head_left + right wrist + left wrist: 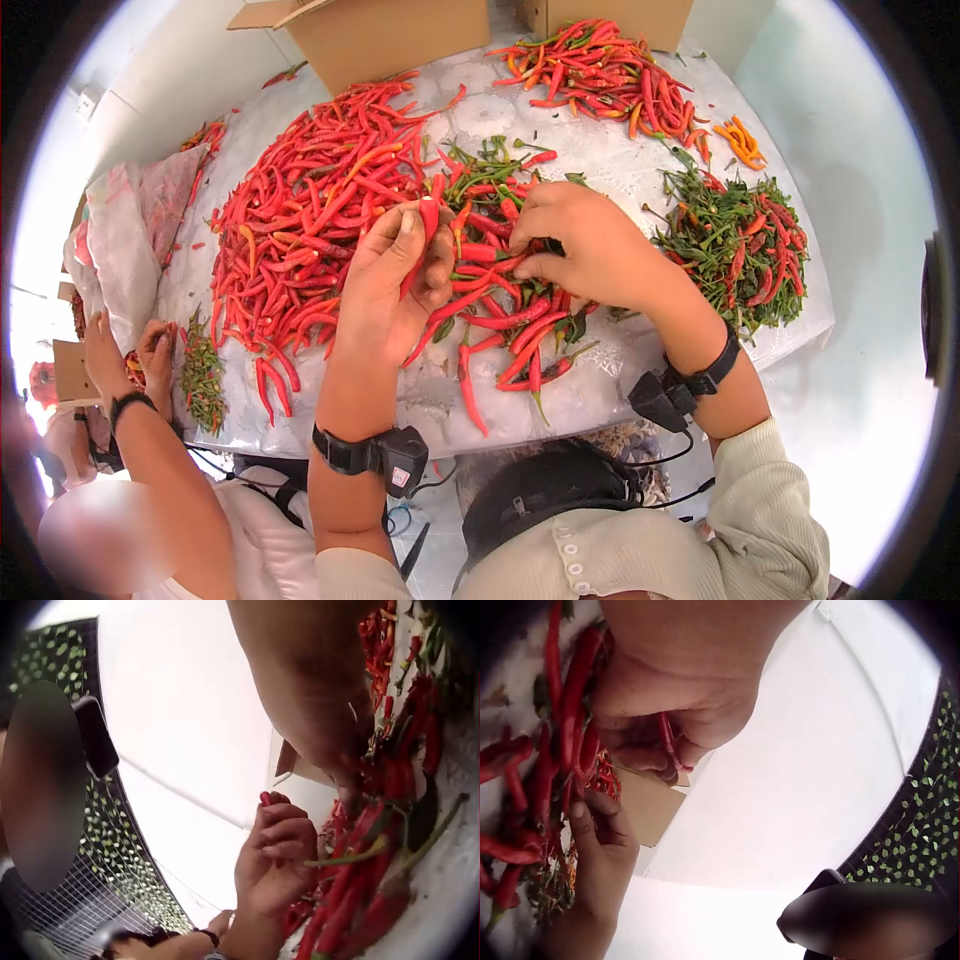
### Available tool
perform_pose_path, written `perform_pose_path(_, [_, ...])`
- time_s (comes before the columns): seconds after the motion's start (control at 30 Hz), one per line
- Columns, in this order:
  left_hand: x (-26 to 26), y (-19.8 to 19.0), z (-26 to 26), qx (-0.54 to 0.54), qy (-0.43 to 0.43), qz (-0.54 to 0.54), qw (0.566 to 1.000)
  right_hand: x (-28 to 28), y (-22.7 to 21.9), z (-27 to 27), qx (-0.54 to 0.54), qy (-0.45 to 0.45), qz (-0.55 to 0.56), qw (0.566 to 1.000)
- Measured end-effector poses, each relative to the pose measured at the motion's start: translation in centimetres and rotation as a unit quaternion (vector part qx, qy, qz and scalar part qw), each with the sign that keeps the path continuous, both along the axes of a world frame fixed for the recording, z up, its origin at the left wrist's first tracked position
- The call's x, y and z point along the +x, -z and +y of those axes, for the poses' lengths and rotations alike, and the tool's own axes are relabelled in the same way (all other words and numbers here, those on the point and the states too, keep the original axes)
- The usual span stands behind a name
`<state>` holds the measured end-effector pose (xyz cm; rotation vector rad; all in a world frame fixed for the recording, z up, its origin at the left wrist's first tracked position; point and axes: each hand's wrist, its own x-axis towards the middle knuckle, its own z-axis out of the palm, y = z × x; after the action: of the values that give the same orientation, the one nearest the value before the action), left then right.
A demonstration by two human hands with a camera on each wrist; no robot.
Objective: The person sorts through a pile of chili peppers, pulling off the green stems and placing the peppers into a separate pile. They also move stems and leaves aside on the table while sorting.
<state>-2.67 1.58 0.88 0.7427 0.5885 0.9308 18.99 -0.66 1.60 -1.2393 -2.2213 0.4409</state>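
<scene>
My left hand (392, 270) grips a red chili pepper (429, 215), its blunt end upward by the thumb. In the left wrist view part of that chili pepper (667, 735) shows between the curled fingers. To the right, my right hand (585, 240) reaches down with bent fingers into the middle pile of red chili peppers with green stems (520, 318). Its thumb and forefinger tips are right at the peppers; I cannot tell whether they pinch one. The right wrist view shows these fingertips low among peppers and stems, partly in shadow.
A large heap of red chili peppers (290, 215) lies left of the middle pile. Green stems (700, 225) are heaped at right, with more peppers (610, 75) behind. Cardboard boxes (400, 40) stand at the back. Another person's hands (153, 355) are at the left.
</scene>
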Motion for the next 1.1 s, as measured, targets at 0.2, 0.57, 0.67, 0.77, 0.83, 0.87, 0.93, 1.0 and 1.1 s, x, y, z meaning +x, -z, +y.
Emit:
perform_pose_path(0.2, [0.6,-0.4,-0.5,0.018,-0.009,0.011,1.0,1.3,-0.4,0.0,-0.048,0.023,0.13,0.99])
perform_pose_path(0.57, [0.5,0.2,-0.5,0.01,0.038,0.039,0.998,0.5,-0.5,-0.2,-0.243,0.022,0.388,0.889])
perform_pose_path(0.67, [0.8,-0.1,-0.7,0.015,0.042,0.071,0.996,-0.2,0.1,-0.3,-0.269,-0.014,0.417,0.868])
perform_pose_path(0.77, [1.2,-0.9,-1.3,0.043,0.067,0.14,0.987,-0.7,-0.4,-0.8,-0.221,-0.009,0.329,0.918])
perform_pose_path(0.83, [1.5,-0.9,-1.7,0.055,0.053,0.174,0.982,-1.1,0.1,-0.8,-0.242,-0.007,0.362,0.9])
perform_pose_path(0.87, [1.5,-1.0,-1.6,0.055,0.056,0.174,0.982,-1.2,0.1,-0.9,-0.233,-0.015,0.383,0.894])
perform_pose_path(0.93, [1.2,-0.8,-1.5,0.049,0.05,0.16,0.985,-1.4,-0.2,-1.0,-0.235,-0.025,0.446,0.863])
perform_pose_path(1.0, [1.4,-0.8,-1.5,0.041,0.033,0.129,0.99,-1.3,-0.3,-0.9,-0.202,-0.001,0.45,0.87])
perform_pose_path(1.1, [1.2,-0.3,-1.4,0.031,0.012,0.071,0.997,-1.2,-0.1,-1.0,-0.212,-0.017,0.422,0.881])
